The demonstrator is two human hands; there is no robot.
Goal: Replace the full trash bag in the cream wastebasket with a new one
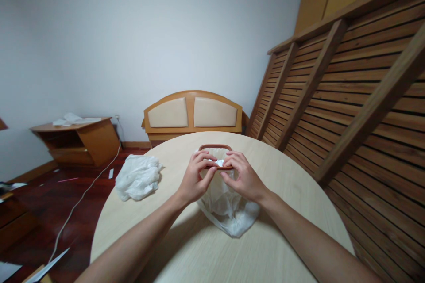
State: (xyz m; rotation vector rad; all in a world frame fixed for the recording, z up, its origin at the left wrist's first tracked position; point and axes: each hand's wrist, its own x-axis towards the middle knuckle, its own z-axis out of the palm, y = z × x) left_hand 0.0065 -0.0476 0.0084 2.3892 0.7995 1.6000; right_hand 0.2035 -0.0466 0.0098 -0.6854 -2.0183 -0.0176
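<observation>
Brown rim (215, 146), thin, rounded-rect., far half of round pale-wood bench (285, 185); far edge clear, near edge part. hidden. White semi-transp. plastic bag (232, 214), wrinkled, open at rim, sags below & twd. viewer; bottom narrows to rounded pt. Opening shows pale inside w/ small bright-white patch. Bag-bench contact unclear.

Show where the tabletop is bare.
Free patches on the round table: right of the right hand, toward the slatted panel; between left hand and crumpled plastic. Crowded: the middle, where both hands hold the brown frame with draped white bag.
</observation>
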